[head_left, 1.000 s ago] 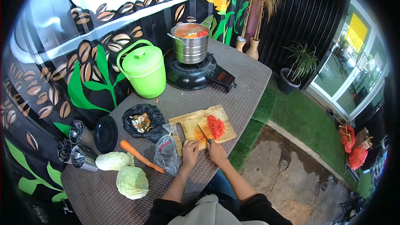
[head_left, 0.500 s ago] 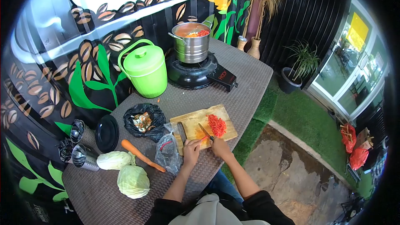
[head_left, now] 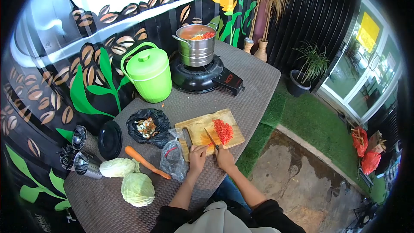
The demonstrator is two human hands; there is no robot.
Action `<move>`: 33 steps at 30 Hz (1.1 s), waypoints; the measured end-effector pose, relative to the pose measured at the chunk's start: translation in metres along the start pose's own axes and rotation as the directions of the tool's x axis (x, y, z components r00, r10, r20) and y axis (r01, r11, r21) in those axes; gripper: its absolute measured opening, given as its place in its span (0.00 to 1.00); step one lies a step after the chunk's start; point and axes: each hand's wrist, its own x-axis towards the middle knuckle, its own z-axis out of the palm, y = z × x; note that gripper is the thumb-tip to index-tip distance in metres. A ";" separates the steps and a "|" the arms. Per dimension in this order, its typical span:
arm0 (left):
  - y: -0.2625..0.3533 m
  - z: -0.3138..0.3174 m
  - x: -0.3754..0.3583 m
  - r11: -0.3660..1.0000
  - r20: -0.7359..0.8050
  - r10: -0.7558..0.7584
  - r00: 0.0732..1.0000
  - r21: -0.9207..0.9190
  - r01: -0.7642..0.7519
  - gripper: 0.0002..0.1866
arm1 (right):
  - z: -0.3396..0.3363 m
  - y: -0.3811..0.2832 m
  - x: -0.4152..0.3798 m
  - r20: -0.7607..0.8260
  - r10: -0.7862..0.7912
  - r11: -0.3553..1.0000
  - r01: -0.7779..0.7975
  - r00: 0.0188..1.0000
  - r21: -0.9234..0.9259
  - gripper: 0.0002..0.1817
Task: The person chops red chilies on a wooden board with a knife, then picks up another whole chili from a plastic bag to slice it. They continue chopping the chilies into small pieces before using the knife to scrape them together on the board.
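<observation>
My right hand (head_left: 224,157) is closed round the handle of a knife (head_left: 210,136), whose blade lies low over the wooden cutting board (head_left: 194,125). Beside it, my left hand (head_left: 198,156) rests at the board's near edge with fingers bent together; a bit of red shows by the fingertips, but what they hold is hidden. A heap of finely chopped red pieces (head_left: 223,132) sits on the board's right half. Left of the board lie a clear plastic bag (head_left: 173,159) and an orange carrot (head_left: 148,162).
Two pale green cabbages (head_left: 138,189) lie at the near left, by metal cutlery holders (head_left: 88,164) and black plates (head_left: 110,139). Further back are a black bag of scraps (head_left: 148,126), a green lidded bucket (head_left: 150,76), and a steel pot (head_left: 196,48) on a portable stove (head_left: 198,77).
My right hand has shifted slightly toward me and to the left with the knife. My left hand stays almost in place, and the whole view has moved a little.
</observation>
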 end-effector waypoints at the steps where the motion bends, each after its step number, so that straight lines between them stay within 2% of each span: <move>1: -0.001 0.001 -0.001 1.000 -0.009 0.012 1.000 0.014 -0.012 0.10 | 0.003 -0.001 -0.001 -0.058 0.020 1.000 -0.021 0.998 -0.019 0.20; 2: -0.003 0.002 -0.003 1.000 -0.009 0.006 1.000 0.015 -0.006 0.10 | 0.002 0.001 0.001 -0.052 0.020 1.000 -0.021 0.998 -0.020 0.20; 5: -0.004 0.001 -0.002 1.000 0.012 0.009 1.000 -0.013 -0.009 0.11 | -0.024 -0.003 0.010 0.121 -0.014 1.000 0.017 0.993 -0.018 0.19; 9: -0.001 -0.001 -0.002 1.000 0.025 -0.019 1.000 -0.015 0.019 0.11 | -0.007 0.005 0.007 0.092 -0.018 1.000 0.020 0.996 -0.021 0.19; 11: -0.002 0.001 0.000 1.000 0.016 -0.024 1.000 -0.012 0.025 0.11 | -0.001 -0.002 0.002 -0.036 0.005 1.000 -0.005 0.999 -0.004 0.20; 12: -0.003 0.001 0.001 1.000 0.020 -0.020 1.000 -0.014 0.021 0.11 | -0.004 0.000 0.007 -0.033 0.003 1.000 -0.003 0.999 -0.007 0.20; 14: -0.004 0.001 -0.003 1.000 0.034 -0.020 0.999 -0.014 0.021 0.11 | -0.011 0.005 0.018 0.127 0.000 1.000 0.002 0.992 -0.013 0.19; 17: -0.005 0.000 0.000 1.000 0.028 -0.009 1.000 -0.022 0.009 0.11 | -0.024 0.006 0.017 0.181 -0.025 0.999 0.029 0.983 -0.016 0.18; 18: -0.005 0.000 -0.001 1.000 0.022 -0.008 1.000 -0.016 0.009 0.12 | -0.022 0.003 0.013 0.181 -0.027 0.999 0.031 0.983 -0.017 0.18; 20: -0.004 0.003 -0.001 1.000 0.015 -0.009 1.000 -0.018 0.009 0.12 | -0.014 -0.003 0.000 0.039 0.005 0.999 -0.004 0.999 -0.039 0.18; 26: -0.005 0.002 0.000 1.000 0.007 0.017 1.000 -0.007 -0.017 0.10 | -0.020 0.011 0.014 0.132 -0.045 0.999 0.048 0.990 -0.023 0.18; 28: -0.006 0.004 -0.002 0.999 0.008 -0.028 1.000 -0.018 0.028 0.12 | -0.015 0.007 0.010 0.146 -0.055 0.998 0.058 0.988 -0.020 0.18; 30: -0.007 0.005 -0.002 1.000 -0.002 -0.011 1.000 -0.016 0.011 0.11 | -0.004 0.000 0.001 -0.003 0.032 1.000 -0.032 0.999 -0.001 0.18; 31: -0.006 0.005 -0.001 1.000 -0.011 0.004 1.000 -0.009 -0.004 0.10 | -0.006 0.001 0.004 -0.002 0.031 0.999 -0.031 1.000 -0.004 0.18; 33: -0.006 0.002 -0.003 1.000 0.002 0.002 1.000 -0.015 -0.002 0.10 | -0.014 0.004 0.015 0.092 -0.027 1.000 0.028 0.995 -0.005 0.18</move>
